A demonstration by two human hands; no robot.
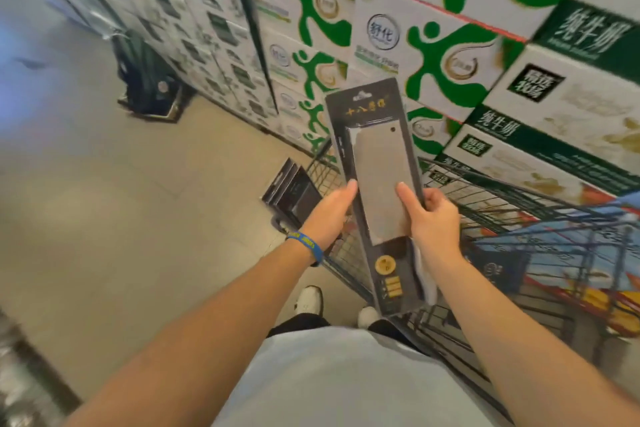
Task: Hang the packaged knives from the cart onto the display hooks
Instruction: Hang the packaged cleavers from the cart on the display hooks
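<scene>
While the packaged knife (375, 184) is held above the cart (323, 172), its two long edges are pinched by the left hand (329, 215) and the right hand (434, 222).

Left of the cart (485, 204), open floor (104, 201) gave free passage. Stacked boxes (433, 45) walled off everything beyond the cart. Packs (294, 191) stood against the cart's left corner.
</scene>
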